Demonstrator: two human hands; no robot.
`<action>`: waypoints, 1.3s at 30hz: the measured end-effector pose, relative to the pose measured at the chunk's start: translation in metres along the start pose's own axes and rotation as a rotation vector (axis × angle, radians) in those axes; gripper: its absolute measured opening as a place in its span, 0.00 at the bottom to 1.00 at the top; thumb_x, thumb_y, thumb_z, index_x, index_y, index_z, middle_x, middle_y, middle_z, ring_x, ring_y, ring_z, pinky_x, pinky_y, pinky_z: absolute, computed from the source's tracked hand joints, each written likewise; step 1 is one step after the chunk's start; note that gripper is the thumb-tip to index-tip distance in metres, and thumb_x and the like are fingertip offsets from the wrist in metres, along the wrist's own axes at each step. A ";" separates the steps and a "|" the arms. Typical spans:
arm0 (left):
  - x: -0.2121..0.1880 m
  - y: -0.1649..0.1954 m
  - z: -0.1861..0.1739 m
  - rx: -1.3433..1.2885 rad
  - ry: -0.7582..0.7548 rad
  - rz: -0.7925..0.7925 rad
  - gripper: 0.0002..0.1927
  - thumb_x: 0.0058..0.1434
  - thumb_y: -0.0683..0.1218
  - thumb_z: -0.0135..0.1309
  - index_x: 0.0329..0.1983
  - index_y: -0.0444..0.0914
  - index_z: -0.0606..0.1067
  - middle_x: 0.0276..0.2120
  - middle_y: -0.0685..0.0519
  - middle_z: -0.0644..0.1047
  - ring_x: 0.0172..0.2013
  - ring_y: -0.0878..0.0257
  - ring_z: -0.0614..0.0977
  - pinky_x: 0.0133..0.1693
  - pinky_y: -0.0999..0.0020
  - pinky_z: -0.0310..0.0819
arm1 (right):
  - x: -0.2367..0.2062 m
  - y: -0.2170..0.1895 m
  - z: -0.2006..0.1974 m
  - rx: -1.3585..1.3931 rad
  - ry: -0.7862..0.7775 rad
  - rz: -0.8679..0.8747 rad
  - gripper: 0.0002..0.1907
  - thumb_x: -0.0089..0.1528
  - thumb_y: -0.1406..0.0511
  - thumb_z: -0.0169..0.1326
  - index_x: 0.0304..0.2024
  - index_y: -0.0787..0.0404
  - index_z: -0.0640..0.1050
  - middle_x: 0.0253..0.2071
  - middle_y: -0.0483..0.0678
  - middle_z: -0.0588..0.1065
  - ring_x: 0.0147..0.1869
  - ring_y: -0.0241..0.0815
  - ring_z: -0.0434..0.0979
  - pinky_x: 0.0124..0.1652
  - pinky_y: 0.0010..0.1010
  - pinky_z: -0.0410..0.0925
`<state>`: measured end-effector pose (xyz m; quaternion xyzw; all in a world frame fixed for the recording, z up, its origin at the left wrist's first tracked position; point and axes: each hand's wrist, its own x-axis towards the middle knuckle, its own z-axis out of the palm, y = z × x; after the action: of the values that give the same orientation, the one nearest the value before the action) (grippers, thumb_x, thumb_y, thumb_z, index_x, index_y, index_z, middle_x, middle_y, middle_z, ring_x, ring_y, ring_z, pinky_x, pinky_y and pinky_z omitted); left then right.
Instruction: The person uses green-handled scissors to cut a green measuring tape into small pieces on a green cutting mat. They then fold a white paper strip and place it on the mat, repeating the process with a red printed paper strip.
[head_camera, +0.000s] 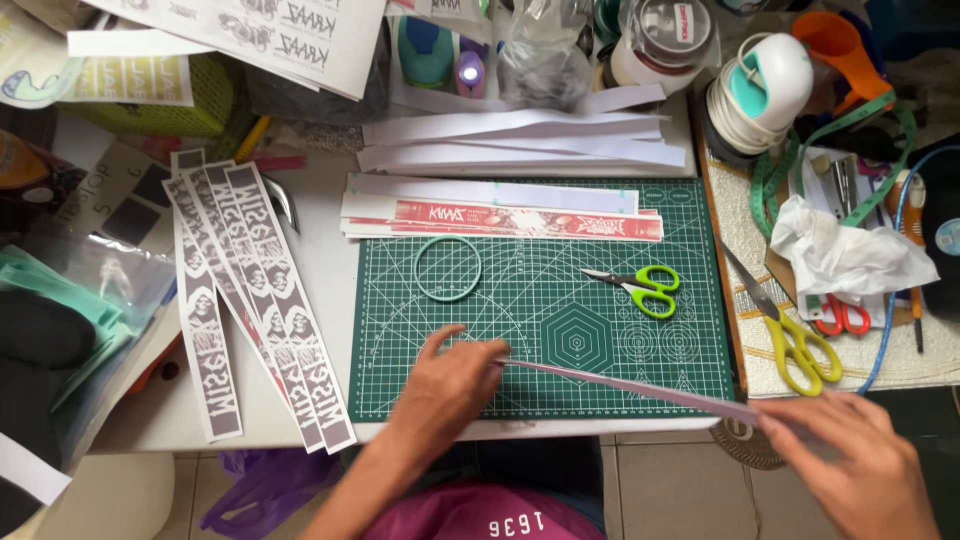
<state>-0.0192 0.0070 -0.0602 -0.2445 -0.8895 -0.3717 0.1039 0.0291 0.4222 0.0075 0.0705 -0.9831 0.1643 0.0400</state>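
Your left hand (445, 385) and right hand (850, 455) each pinch an end of a long paper strip (625, 385), stretched over the green cutting mat (545, 300) on the white surface (320, 260). Green scissors (640, 288) and a teal ring (448, 268) lie on the mat; printed strips (250, 290) lie to its left.

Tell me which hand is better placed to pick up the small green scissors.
Probably the right hand: the green scissors lie right of the mat's middle. Both hands, left hand too, hold the paper strip.
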 end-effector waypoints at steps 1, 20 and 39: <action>0.004 -0.006 -0.012 -0.003 -0.011 0.000 0.16 0.61 0.40 0.60 0.52 0.39 0.71 0.36 0.51 0.81 0.38 0.60 0.84 0.60 0.51 0.70 | 0.012 -0.003 -0.001 0.043 -0.028 0.062 0.13 0.56 0.62 0.62 0.43 0.55 0.84 0.40 0.45 0.83 0.45 0.39 0.83 0.57 0.36 0.68; 0.137 -0.113 -0.112 0.018 0.248 -0.381 0.21 0.56 0.41 0.67 0.46 0.31 0.69 0.36 0.40 0.82 0.35 0.49 0.84 0.38 0.58 0.77 | 0.268 -0.104 0.053 0.481 -0.201 0.073 0.16 0.59 0.61 0.62 0.47 0.62 0.82 0.39 0.49 0.83 0.42 0.38 0.81 0.42 0.30 0.73; 0.132 -0.130 -0.093 0.156 0.360 -0.384 0.16 0.57 0.38 0.64 0.42 0.29 0.69 0.32 0.39 0.79 0.31 0.50 0.83 0.33 0.58 0.77 | 0.274 -0.098 0.079 0.209 -0.020 0.101 0.19 0.59 0.60 0.65 0.45 0.65 0.75 0.39 0.55 0.80 0.43 0.50 0.82 0.45 0.38 0.72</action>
<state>-0.1986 -0.0905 -0.0263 0.0074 -0.9127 -0.3525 0.2066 -0.2312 0.2699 -0.0076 0.0263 -0.9632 0.2671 0.0145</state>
